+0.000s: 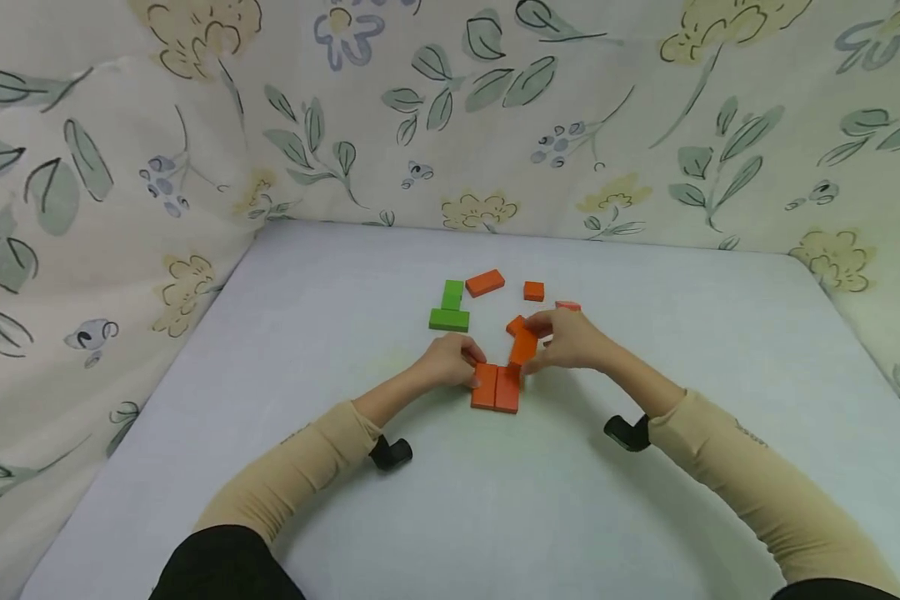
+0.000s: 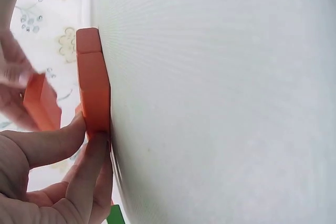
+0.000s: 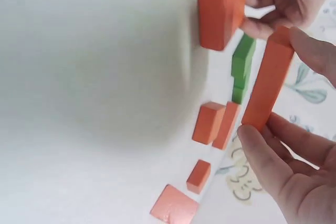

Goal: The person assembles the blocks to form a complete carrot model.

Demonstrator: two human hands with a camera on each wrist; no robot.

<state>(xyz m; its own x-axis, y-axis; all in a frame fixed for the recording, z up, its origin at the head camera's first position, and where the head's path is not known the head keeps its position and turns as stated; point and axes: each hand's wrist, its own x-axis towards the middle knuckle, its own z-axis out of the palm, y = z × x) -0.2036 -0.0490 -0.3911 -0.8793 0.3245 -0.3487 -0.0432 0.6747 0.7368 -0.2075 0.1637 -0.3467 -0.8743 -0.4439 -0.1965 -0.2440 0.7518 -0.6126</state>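
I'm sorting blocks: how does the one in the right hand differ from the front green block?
The held block is orange; the front green block is green. The right hand grips the held block off the table, while the front green block lies on the table untouched. Both are oblong.

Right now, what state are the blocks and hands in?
Orange pair: lying side by side
Left hand: pinching that pair
Lifted block: tilted
Right hand: pinching that block
Green blocks: lying, touching
Small orange block: resting
Far orange block: lying
Middle orange block: resting
Reddish block: lying
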